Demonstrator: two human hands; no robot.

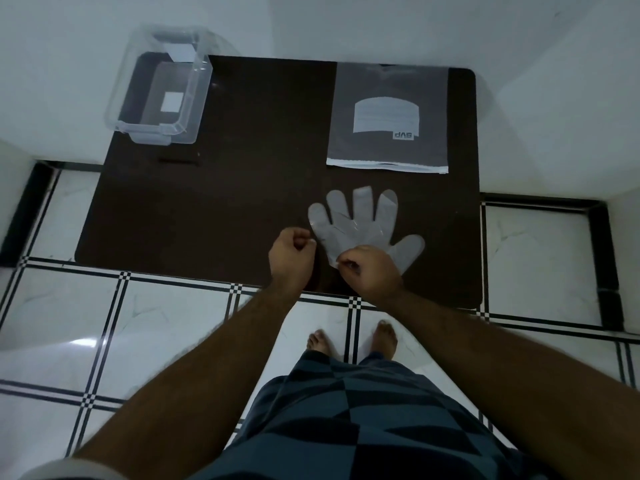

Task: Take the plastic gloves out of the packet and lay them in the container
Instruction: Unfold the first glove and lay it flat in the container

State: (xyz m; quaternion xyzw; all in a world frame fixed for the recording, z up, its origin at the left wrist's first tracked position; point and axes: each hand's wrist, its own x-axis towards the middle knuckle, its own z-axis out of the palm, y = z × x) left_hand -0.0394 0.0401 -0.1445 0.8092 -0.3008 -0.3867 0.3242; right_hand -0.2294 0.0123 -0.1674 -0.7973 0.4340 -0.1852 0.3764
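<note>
A clear plastic glove (360,223) lies flat on the dark bench (242,188), fingers spread and pointing away from me, thumb out to the right; I take it as my landmark. My right hand (372,271) rests over the glove's cuff at the near edge, its grip curled and pinching the thin film at the cuff's left corner; my left hand (292,252) sits just left of the glove, fingers curled in with thumb and forefinger pressed together, and I cannot tell whether any film is caught between them. Just beyond the glove's fingertips lies the packet (388,116), flat and grey with a pale label panel, its white sealed edge towards the glove. Well to the left of the glove and farther back, at the bench's far left corner, stands the clear plastic container (121,109), open, with a small white sticker showing through its bottom; no glove shows inside it. Nearer than the glove, below the bench edge, is the white tiled floor (173,323) with black lines, and my bare feet (349,341) stand on it.
</note>
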